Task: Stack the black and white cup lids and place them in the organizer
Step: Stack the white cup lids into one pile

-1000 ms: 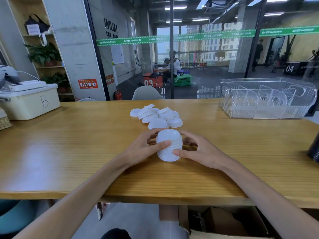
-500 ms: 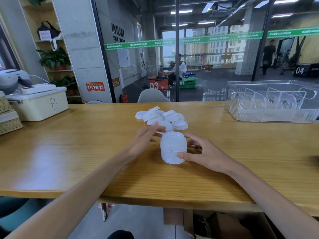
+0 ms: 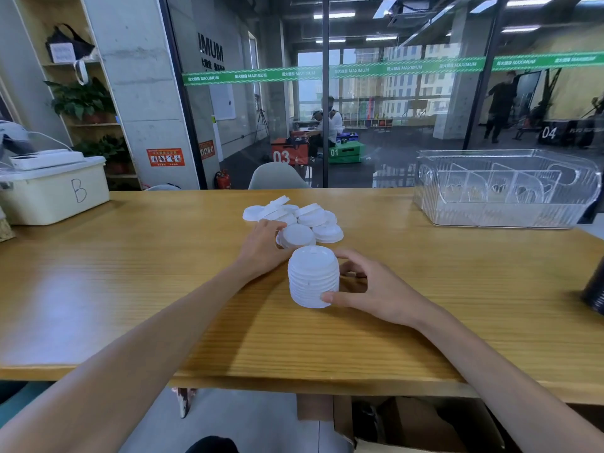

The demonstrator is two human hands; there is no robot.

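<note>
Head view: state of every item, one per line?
Lid stack: upright on table, gripped by right hand.
Loose lids: heaped behind stack, unstacked.
Left hand: picking a lid from the heap.
Organizer: empty, far right.
Black stack: at right edge, untouched.

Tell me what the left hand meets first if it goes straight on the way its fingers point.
The left hand already touches the nearest loose white lid; going on, it would probably push into the pile of white lids.
</note>
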